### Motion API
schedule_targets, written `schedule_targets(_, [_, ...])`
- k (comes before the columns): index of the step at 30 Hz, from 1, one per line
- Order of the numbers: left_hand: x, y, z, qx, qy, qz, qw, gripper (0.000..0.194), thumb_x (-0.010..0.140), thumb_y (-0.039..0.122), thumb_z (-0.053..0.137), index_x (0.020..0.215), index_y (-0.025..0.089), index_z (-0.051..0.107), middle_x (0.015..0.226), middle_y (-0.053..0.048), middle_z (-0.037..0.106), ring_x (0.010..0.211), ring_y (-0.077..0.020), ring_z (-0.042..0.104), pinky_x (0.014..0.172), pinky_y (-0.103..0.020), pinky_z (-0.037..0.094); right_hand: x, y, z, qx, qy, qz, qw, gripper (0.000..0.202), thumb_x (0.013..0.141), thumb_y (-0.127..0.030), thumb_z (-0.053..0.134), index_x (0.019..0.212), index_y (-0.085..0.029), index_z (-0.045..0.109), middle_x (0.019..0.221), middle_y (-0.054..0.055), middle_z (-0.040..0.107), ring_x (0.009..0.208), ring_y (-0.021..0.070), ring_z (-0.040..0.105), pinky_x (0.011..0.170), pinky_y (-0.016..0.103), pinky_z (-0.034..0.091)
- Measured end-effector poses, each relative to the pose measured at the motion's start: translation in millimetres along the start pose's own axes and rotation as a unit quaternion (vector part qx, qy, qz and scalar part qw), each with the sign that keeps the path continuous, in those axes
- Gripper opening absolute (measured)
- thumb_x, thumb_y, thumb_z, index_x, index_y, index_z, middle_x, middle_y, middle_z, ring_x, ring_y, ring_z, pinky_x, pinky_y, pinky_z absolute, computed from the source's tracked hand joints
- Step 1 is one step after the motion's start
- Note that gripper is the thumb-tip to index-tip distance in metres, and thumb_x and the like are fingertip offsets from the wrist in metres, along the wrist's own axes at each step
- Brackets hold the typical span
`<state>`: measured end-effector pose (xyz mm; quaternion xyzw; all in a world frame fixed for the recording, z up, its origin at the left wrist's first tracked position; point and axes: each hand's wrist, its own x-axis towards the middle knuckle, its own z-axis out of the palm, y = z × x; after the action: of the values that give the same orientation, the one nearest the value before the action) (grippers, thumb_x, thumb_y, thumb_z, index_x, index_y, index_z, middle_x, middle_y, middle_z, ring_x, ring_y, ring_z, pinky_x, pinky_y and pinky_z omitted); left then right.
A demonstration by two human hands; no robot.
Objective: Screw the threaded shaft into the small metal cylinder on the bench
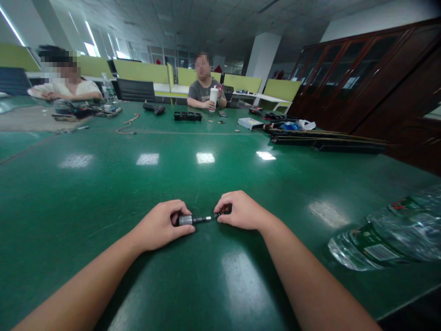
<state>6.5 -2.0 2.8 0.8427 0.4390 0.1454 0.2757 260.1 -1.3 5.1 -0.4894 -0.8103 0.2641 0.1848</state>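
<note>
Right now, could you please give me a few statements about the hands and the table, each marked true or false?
1. The left hand holds a silver cylinder with a thin shaft. True.
2. The thin shaft points away from the right hand. False: it points towards it.
3. The right hand lies flat and holds nothing. False: its fingers pinch a small dark piece.
4. A person across the table has a hand on a white cup. True.
5. The nearest clear bottle is beside the left forearm. False: it is out beyond the right forearm.
</note>
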Motion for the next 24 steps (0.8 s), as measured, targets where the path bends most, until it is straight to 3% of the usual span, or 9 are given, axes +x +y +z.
schedule_targets(6, [1,-4,1.5,-0.001,0.001,0.006,1.000,0.027,0.078,0.043,0.069,0.087,0.019,0.064,0.072,0.002,0.056,0.065,-0.0148,0.051,0.058,-0.024,0.034,4,-5,13,0.033,-0.010,-0.019,0.999,0.017,0.070,-0.015,0.075,0.086,-0.018,0.076,0.077,0.001,0.069,0.070,0.0120,0.061,0.065,0.023,0.044])
schedule_targets(12, [0,-6,2.4,-0.005,0.015,0.037,0.999,0.026,0.075,0.037,0.072,0.091,0.019,0.064,0.081,0.000,0.060,0.072,-0.0161,0.054,0.063,-0.024,0.037,13,-20,41,0.043,0.045,-0.075,0.995,0.018,0.072,-0.020,0.077,0.090,-0.020,0.076,0.079,0.001,0.070,0.074,0.0126,0.061,0.070,0.024,0.043])
schedule_targets(19, [0,-4,2.0,-0.024,0.010,0.021,0.999,0.026,0.085,0.043,0.061,0.093,0.019,0.066,0.071,0.002,0.057,0.063,-0.0138,0.051,0.057,-0.023,0.036,13,-21,40,0.048,0.045,-0.094,0.993,0.014,0.076,-0.019,0.074,0.090,-0.019,0.076,0.080,0.002,0.071,0.074,0.0121,0.061,0.071,0.023,0.043])
schedule_targets(24, [1,-3,1.6,-0.010,0.006,0.012,1.000,0.027,0.077,0.040,0.069,0.093,0.019,0.067,0.073,0.002,0.058,0.065,-0.0145,0.052,0.057,-0.024,0.036,12,-18,41,0.028,0.040,-0.112,0.992,0.018,0.074,-0.019,0.075,0.092,-0.019,0.075,0.080,0.002,0.069,0.075,0.0130,0.059,0.071,0.024,0.042])
